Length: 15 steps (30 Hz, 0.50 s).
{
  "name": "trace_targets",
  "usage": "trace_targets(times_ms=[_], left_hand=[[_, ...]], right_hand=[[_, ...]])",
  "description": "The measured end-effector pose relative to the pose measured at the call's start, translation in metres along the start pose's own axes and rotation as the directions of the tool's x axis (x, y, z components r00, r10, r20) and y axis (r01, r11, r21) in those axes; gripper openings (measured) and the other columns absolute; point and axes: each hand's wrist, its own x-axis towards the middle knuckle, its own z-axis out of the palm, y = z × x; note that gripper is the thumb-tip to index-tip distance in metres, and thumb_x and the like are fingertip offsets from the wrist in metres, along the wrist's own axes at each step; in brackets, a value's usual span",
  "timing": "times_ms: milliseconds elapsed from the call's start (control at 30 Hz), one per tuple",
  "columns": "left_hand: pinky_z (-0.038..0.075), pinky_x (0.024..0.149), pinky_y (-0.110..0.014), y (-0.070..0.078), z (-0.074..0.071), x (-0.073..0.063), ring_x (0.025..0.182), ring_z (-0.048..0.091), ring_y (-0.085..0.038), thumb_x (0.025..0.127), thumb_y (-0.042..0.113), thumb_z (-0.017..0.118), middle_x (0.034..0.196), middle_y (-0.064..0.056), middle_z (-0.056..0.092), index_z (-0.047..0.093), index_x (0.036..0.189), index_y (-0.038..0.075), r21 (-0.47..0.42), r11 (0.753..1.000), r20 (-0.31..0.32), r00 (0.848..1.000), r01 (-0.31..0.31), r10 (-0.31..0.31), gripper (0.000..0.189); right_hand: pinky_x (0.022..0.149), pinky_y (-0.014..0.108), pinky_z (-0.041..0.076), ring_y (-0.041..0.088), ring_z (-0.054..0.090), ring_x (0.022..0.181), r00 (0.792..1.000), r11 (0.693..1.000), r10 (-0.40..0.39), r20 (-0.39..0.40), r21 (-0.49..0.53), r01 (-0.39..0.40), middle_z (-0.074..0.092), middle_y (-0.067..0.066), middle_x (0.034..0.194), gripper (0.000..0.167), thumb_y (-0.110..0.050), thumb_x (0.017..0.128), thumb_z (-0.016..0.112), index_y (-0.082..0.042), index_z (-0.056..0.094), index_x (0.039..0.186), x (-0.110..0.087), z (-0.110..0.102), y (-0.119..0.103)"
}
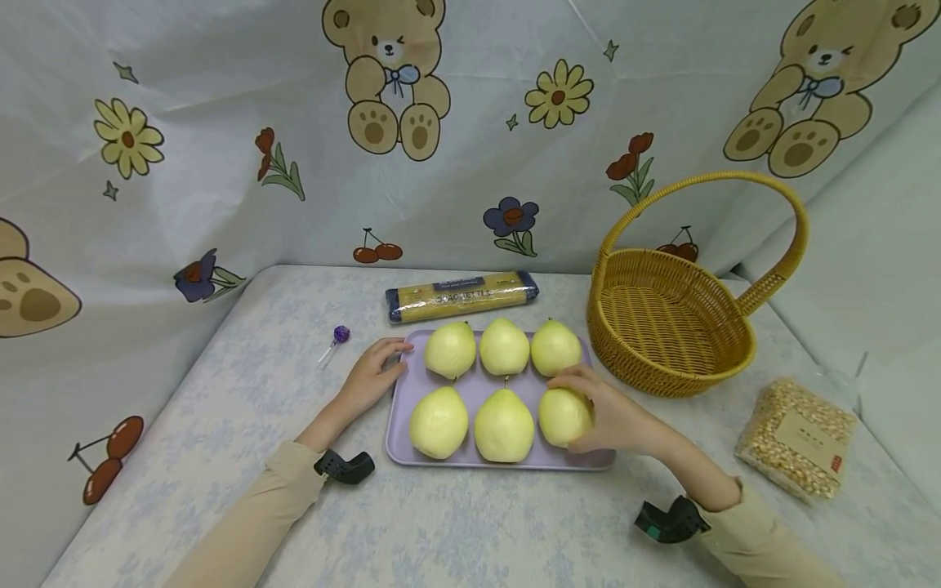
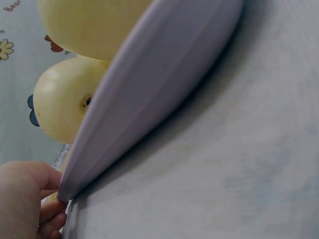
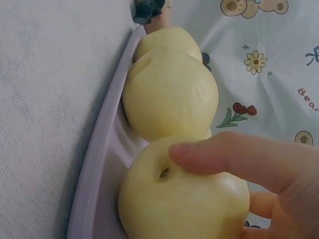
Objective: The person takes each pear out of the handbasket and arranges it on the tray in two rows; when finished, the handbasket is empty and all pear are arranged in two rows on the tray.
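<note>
A lilac tray (image 1: 470,463) carries several pale yellow-green pears in two rows, such as the front middle pear (image 1: 504,426). My right hand (image 1: 613,412) grips the front right pear (image 1: 562,416), which is at the tray's right end. In the right wrist view, the thumb (image 3: 209,155) lies over that pear (image 3: 174,199) near its dark blossom end, with the other fingers partly hidden behind it. At the tray's left edge, my left hand (image 1: 367,380) holds the rim. The left wrist view shows its fingers (image 2: 47,177) pinching the tray rim (image 2: 94,124).
Behind the tray lies a spaghetti pack (image 1: 463,296). A purple lollipop (image 1: 341,334) is left of it. A yellow woven basket (image 1: 662,380) with a tall handle stands at the back right, and a bag of corn kernels (image 1: 797,437) lies farther right.
</note>
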Motion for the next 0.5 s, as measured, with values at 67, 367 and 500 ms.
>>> trace_targets(times_ms=[67, 367, 500], left_hand=[[0.031, 0.114, -0.054, 0.0005, 0.0002, 0.0001, 0.133, 0.043, -0.036, 0.094, 0.014, 0.055, 0.137, -0.016, 0.052, 0.061, 0.124, 0.005, -0.001, 1.0, 0.001, 1.0, 0.001, -0.001, 0.032], [0.031, 0.114, -0.054, 0.0012, 0.0001, 0.0006, 0.133, 0.043, -0.035, 0.094, 0.013, 0.055, 0.137, -0.016, 0.052, 0.061, 0.124, 0.005, -0.001, 1.0, 0.002, 1.0, -0.001, 0.001, 0.032], [0.031, 0.114, -0.054, 0.0014, -0.0006, 0.0006, 0.133, 0.043, -0.036, 0.094, 0.013, 0.055, 0.137, -0.017, 0.052, 0.06, 0.124, 0.005, 0.002, 1.0, 0.003, 1.0, -0.001, 0.001, 0.032]], right_hand=[[0.086, 0.054, 0.051, 0.04, 0.052, 0.111, 1.0, 1.0, 0.008, 0.006, -0.007, -0.008, 0.046, 0.023, 0.129, 0.073, -0.01, 0.059, 0.086, -0.001, 0.055, 0.125, -0.0007, -0.0008, -0.0006], [0.097, 0.057, 0.045, 0.041, 0.047, 0.123, 1.0, 1.0, 0.026, 0.016, -0.001, -0.026, 0.05, 0.021, 0.133, 0.07, -0.018, 0.068, 0.084, 0.002, 0.055, 0.127, -0.0004, -0.0014, -0.0029], [0.096, 0.059, 0.045, 0.042, 0.047, 0.124, 0.999, 1.0, 0.018, 0.031, 0.009, -0.018, 0.049, 0.023, 0.134, 0.07, -0.019, 0.07, 0.083, 0.002, 0.053, 0.129, -0.0005, -0.0031, -0.0049]])
